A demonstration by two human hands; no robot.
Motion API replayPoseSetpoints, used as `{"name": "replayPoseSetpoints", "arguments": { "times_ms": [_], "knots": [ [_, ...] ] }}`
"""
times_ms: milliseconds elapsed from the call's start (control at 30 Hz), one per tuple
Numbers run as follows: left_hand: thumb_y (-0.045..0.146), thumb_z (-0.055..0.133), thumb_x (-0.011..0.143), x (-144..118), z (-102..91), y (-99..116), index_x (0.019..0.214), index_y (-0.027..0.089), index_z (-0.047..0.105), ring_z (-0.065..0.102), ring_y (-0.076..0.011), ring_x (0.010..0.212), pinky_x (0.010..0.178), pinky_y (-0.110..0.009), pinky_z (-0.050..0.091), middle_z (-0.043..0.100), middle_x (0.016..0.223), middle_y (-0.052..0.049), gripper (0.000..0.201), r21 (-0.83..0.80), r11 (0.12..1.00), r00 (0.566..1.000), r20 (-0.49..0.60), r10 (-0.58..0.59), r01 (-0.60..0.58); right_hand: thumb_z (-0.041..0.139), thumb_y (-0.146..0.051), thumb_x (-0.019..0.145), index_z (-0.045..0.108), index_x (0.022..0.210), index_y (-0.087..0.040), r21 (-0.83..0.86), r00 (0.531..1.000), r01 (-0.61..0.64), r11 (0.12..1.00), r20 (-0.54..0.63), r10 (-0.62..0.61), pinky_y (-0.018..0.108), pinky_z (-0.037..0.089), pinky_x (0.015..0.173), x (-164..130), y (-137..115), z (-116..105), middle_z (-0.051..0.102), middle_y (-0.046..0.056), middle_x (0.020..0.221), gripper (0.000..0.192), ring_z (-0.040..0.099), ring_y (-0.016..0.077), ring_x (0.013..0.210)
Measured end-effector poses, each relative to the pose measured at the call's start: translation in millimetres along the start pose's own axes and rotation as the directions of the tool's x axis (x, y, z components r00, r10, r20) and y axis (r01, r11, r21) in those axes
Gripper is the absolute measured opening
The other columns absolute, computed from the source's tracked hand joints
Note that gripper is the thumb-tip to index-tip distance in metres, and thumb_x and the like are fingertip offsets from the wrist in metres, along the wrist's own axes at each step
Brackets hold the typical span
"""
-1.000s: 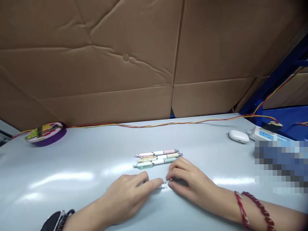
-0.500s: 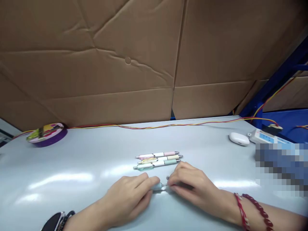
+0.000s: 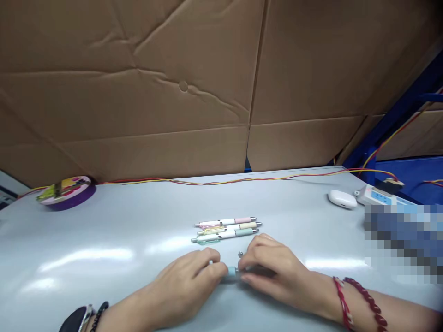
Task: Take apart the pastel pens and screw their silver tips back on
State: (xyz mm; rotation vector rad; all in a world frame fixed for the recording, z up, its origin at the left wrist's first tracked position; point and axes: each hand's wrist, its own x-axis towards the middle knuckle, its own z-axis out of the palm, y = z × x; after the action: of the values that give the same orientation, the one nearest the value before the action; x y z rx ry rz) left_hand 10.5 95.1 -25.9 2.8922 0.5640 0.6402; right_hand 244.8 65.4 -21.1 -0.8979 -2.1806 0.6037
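Left hand [image 3: 188,276] and right hand [image 3: 268,269] low on the worktop [image 3: 104,230], palms down, fingertips meeting, both pinching one pale blue pen [image 3: 231,271], three pens [image 3: 226,228] just beyond.

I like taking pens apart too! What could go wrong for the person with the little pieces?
The small grey tip piece lies loose on the smooth table and might roll away. The left hand and right hand pinch a light blue pen part; it could slip. A bump might scatter the three pens.
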Motion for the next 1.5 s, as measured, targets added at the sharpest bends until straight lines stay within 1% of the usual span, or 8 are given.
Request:
{"name": "replayPoseSetpoints", "arguments": {
  "times_ms": [167, 333, 567, 833, 1033, 1233, 1333, 1500],
  "knots": [
    [0.007, 0.036, 0.09, -1.2, 1.9, -2.0, 0.096, 0.018, 0.048, 0.053, -0.0165, 0.072, 0.064, -0.027, 0.046, 0.057, 0.087, -0.006, 0.017, 0.067, 0.997, 0.998, -0.053, -0.029, 0.032, 0.047, -0.013, 0.087, 0.054, 0.103, -0.021, -0.019, 0.994, -0.1, 0.995, -0.049, 0.099, 0.031, 0.043, 0.079, 0.9, -0.4, -3.6, 0.062, 0.002, 0.092, 0.02, 0.052, 0.0159, 0.084],
    [0.007, 0.035, 0.09, -1.2, 3.6, -3.6, 0.091, 0.019, 0.051, 0.053, -0.0167, 0.072, 0.064, -0.028, 0.044, 0.059, 0.089, -0.004, 0.02, 0.127, 0.984, 0.991, -0.067, -0.118, 0.126, 0.046, -0.004, 0.083, 0.055, 0.102, -0.023, -0.13, 0.986, -0.134, 0.982, 0.077, 0.145, 0.033, 0.04, 0.084, 1.2, 5.4, 0.2, 0.061, 0.002, 0.096, 0.029, 0.049, 0.0176, 0.091],
    [0.009, 0.031, 0.091, -1.5, 2.6, -3.0, 0.098, 0.021, 0.053, 0.057, -0.0171, 0.081, 0.069, -0.026, 0.048, 0.059, 0.095, -0.004, 0.026, 0.088, 0.98, 0.984, 0.004, -0.178, 0.177, 0.048, -0.002, 0.072, 0.054, 0.092, -0.021, -0.163, 0.989, -0.104, 0.981, 0.089, 0.119, 0.032, 0.04, 0.077, -0.6, 2.3, 3.0, 0.057, 0.0, 0.081, 0.028, 0.049, 0.0162, 0.078],
    [0.008, 0.034, 0.091, -1.7, 2.6, -3.9, 0.107, 0.019, 0.052, 0.058, -0.0184, 0.088, 0.073, -0.028, 0.05, 0.06, 0.101, -0.007, 0.027, 0.094, 0.982, 0.986, 0.003, -0.166, 0.165, 0.047, -0.003, 0.069, 0.049, 0.103, -0.02, -0.219, 0.995, -0.095, 0.971, 0.018, 0.102, 0.034, 0.041, 0.076, -0.8, 1.2, -4.9, 0.058, 0.003, 0.09, 0.038, 0.05, 0.0186, 0.082],
    [0.001, 0.038, 0.083, 4.8, -3.2, -3.3, 0.106, 0.016, 0.053, 0.055, -0.023, 0.09, 0.076, -0.038, 0.049, 0.061, 0.101, -0.009, 0.031, 0.156, 0.983, 0.993, -0.084, -0.083, 0.095, 0.037, -0.01, 0.088, 0.051, 0.101, -0.019, -0.547, 0.989, -0.143, 0.825, -0.05, 0.138, 0.038, 0.039, 0.075, 2.7, 19.1, -12.0, 0.058, 0.007, 0.099, 0.02, 0.05, 0.0225, 0.088],
    [0.009, 0.041, 0.085, 6.3, -5.2, -3.2, 0.107, 0.017, 0.055, 0.05, -0.0257, 0.097, 0.082, -0.042, 0.046, 0.058, 0.107, -0.01, 0.028, 0.11, 0.982, 0.987, -0.062, -0.147, 0.154, 0.039, -0.02, 0.092, 0.055, 0.092, -0.019, -0.7, 0.996, -0.089, 0.708, -0.048, 0.078, 0.037, 0.037, 0.072, 2.7, 25.5, -10.4, 0.058, 0.007, 0.088, 0.017, 0.049, 0.0218, 0.079],
    [0.009, 0.041, 0.085, 6.0, -5.5, -3.1, 0.108, 0.017, 0.054, 0.048, -0.026, 0.102, 0.085, -0.042, 0.045, 0.056, 0.109, -0.01, 0.028, 0.089, 0.983, 0.987, -0.037, -0.157, 0.16, 0.036, -0.024, 0.095, 0.053, 0.085, -0.019, -0.664, 0.991, -0.121, 0.738, -0.043, 0.124, 0.034, 0.037, 0.067, 3.2, 26.1, -10.3, 0.055, 0.005, 0.082, 0.02, 0.047, 0.0204, 0.074],
    [0.008, 0.042, 0.085, 5.3, -6.3, -2.6, 0.109, 0.018, 0.053, 0.044, -0.0266, 0.11, 0.087, -0.043, 0.045, 0.053, 0.116, -0.012, 0.028, 0.145, 0.984, 0.99, -0.105, -0.091, 0.106, 0.029, -0.023, 0.097, 0.044, 0.073, -0.02, -0.416, 0.965, -0.254, 0.873, -0.044, 0.26, 0.031, 0.038, 0.064, 7.0, 27.5, -14.9, 0.052, 0.001, 0.074, 0.028, 0.046, 0.0168, 0.07]
  ]
}}
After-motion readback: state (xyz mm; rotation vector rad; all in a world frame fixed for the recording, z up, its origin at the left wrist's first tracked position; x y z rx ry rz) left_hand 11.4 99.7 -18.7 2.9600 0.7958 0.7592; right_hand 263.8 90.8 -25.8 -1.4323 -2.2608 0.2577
